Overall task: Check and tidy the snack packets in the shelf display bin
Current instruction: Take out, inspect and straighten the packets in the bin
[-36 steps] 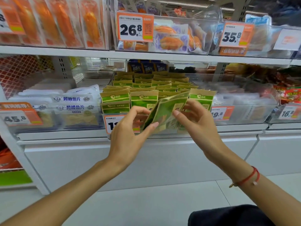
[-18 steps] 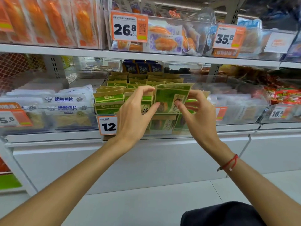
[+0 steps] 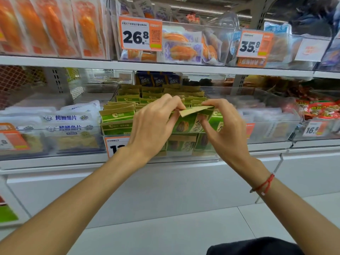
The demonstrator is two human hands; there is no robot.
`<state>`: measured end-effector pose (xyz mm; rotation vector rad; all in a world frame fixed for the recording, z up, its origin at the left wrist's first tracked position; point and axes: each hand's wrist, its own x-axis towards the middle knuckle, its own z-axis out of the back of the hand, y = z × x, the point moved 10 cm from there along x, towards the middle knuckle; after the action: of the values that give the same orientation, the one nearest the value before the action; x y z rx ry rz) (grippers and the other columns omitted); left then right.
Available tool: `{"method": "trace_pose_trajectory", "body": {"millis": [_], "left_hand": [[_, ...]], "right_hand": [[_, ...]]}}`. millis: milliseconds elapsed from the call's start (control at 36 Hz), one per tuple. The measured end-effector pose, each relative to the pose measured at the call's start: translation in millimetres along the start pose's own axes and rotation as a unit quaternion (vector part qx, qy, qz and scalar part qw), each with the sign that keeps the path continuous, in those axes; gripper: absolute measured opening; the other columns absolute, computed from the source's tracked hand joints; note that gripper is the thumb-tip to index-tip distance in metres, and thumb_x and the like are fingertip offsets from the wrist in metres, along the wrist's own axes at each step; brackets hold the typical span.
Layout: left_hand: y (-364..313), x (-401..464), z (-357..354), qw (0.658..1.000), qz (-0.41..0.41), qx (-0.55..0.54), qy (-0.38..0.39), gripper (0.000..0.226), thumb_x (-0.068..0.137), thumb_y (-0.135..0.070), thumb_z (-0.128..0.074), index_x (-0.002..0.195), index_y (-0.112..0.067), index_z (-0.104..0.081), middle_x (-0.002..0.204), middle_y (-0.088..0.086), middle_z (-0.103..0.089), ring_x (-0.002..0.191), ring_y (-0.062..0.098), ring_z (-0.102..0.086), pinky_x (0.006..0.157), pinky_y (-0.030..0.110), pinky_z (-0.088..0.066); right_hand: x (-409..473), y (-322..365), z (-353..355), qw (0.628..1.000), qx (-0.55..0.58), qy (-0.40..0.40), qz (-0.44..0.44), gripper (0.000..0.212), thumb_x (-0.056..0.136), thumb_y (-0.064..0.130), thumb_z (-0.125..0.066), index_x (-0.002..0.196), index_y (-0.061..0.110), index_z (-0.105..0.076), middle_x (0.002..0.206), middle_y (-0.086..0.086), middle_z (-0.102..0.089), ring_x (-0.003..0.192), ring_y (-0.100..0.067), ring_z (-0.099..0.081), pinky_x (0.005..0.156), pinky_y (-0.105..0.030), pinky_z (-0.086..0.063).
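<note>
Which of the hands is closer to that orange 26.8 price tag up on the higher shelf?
Left. The left hand is below the 26.8 price tag, almost straight under it; the right hand is below it too, but farther off to the right.

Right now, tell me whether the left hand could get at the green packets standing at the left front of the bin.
Probably yes. The left hand pinches the green packet together with the right hand, so it must let go first. The left-front packets stand just beside it, tops exposed above the clear bin, with nothing between.
</note>
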<state>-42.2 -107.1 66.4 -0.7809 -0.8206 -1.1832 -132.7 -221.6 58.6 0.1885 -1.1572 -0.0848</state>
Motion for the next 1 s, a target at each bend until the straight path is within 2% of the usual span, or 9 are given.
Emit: {"method": "trace_pose_trajectory", "body": {"millis": [111, 167, 222, 306, 444, 583, 722, 889, 1000], "left_hand": [[10, 5, 1, 0.999, 0.023, 0.032, 0.015, 0.009, 0.089, -0.012, -0.069, 0.095, -0.016, -0.064, 0.089, -0.003, -0.067, 0.078, 0.018, -0.062, 0.058, 0.026, -0.041], [14, 9, -1, 0.998, 0.033, 0.044, 0.015, 0.009, 0.088, -0.011, -0.07, 0.092, -0.016, -0.065, 0.085, -0.001, -0.068, 0.079, 0.02, -0.062, 0.078, 0.036, -0.052], [17, 11, -7, 0.997, 0.032, 0.07, 0.022, 0.01, 0.087, -0.011, -0.071, 0.091, -0.017, -0.065, 0.084, -0.001, -0.069, 0.08, 0.02, -0.062, 0.106, 0.041, -0.039], [16, 9, -16, 0.994, 0.01, 0.1, 0.031, 0.013, 0.084, -0.011, -0.074, 0.095, -0.018, -0.069, 0.087, 0.0, -0.071, 0.086, 0.022, -0.066, 0.116, 0.044, -0.024], [6, 5, -16, 0.992, -0.067, 0.111, 0.01, 0.027, 0.083, -0.011, -0.074, 0.11, -0.015, -0.071, 0.102, 0.004, -0.073, 0.096, 0.024, -0.068, 0.111, 0.046, -0.033], [8, 3, -18, 0.993, -0.078, 0.09, 0.016, 0.016, 0.082, -0.015, -0.076, 0.097, -0.014, -0.074, 0.089, 0.004, -0.073, 0.087, 0.023, -0.067, 0.087, 0.037, -0.052], [12, -5, -32, 0.987, -0.087, 0.12, 0.054, 0.014, 0.078, -0.014, -0.08, 0.091, -0.013, -0.077, 0.085, 0.004, -0.071, 0.097, 0.025, -0.063, 0.068, 0.034, -0.056], [9, -10, -32, 0.984, -0.099, 0.133, 0.059, 0.017, 0.073, -0.016, -0.083, 0.089, -0.011, -0.077, 0.084, 0.002, -0.072, 0.1, 0.025, -0.063, 0.066, 0.034, -0.057], [12, -5, -30, 0.987, -0.078, 0.123, 0.069, 0.022, 0.069, -0.015, -0.088, 0.088, -0.017, -0.078, 0.081, -0.001, -0.072, 0.098, 0.022, -0.064, 0.065, 0.032, -0.056]], "right_hand": [[11, 4, -16, 0.999, -0.021, 0.041, -0.004, 0.026, 0.087, 0.012, -0.069, 0.111, 0.011, -0.061, 0.106, -0.004, -0.066, 0.097, -0.023, -0.061, 0.08, -0.043, -0.053], [16, 4, -23, 0.998, -0.038, 0.055, -0.011, 0.027, 0.087, 0.012, -0.069, 0.112, 0.013, -0.06, 0.107, -0.004, -0.066, 0.098, -0.024, -0.061, 0.082, -0.042, -0.053], [18, 2, -28, 0.996, -0.061, 0.063, -0.011, 0.027, 0.086, 0.013, -0.07, 0.112, 0.014, -0.061, 0.107, -0.004, -0.067, 0.098, -0.025, -0.061, 0.083, -0.038, -0.051], [15, -2, -31, 0.993, -0.104, 0.062, -0.005, 0.028, 0.084, 0.016, -0.073, 0.11, 0.013, -0.064, 0.107, -0.005, -0.067, 0.099, -0.025, -0.058, 0.082, -0.032, -0.042], [14, -4, -32, 0.989, -0.138, 0.045, 0.011, 0.025, 0.083, 0.02, -0.074, 0.106, 0.013, -0.067, 0.105, -0.005, -0.064, 0.1, -0.025, -0.052, 0.084, -0.038, -0.041], [8, -7, -46, 0.982, -0.172, 0.073, 0.022, 0.024, 0.083, 0.023, -0.074, 0.105, 0.013, -0.07, 0.1, -0.005, -0.067, 0.097, -0.029, -0.055, 0.087, -0.04, -0.04], [1, -6, -52, 0.973, -0.214, 0.068, 0.057, 0.021, 0.086, 0.024, -0.069, 0.102, 0.013, -0.072, 0.095, -0.006, -0.068, 0.094, -0.029, -0.053, 0.089, -0.038, -0.034], [1, -1, -53, 0.971, -0.221, 0.065, 0.059, 0.02, 0.08, 0.022, -0.075, 0.098, 0.012, -0.074, 0.092, -0.006, -0.069, 0.091, -0.029, -0.055, 0.088, -0.036, -0.033], [4, 0, -62, 0.957, -0.247, 0.131, 0.082, 0.016, 0.074, 0.025, -0.082, 0.086, 0.015, -0.076, 0.081, -0.001, -0.071, 0.083, -0.028, -0.055, 0.085, -0.037, -0.03]]}}
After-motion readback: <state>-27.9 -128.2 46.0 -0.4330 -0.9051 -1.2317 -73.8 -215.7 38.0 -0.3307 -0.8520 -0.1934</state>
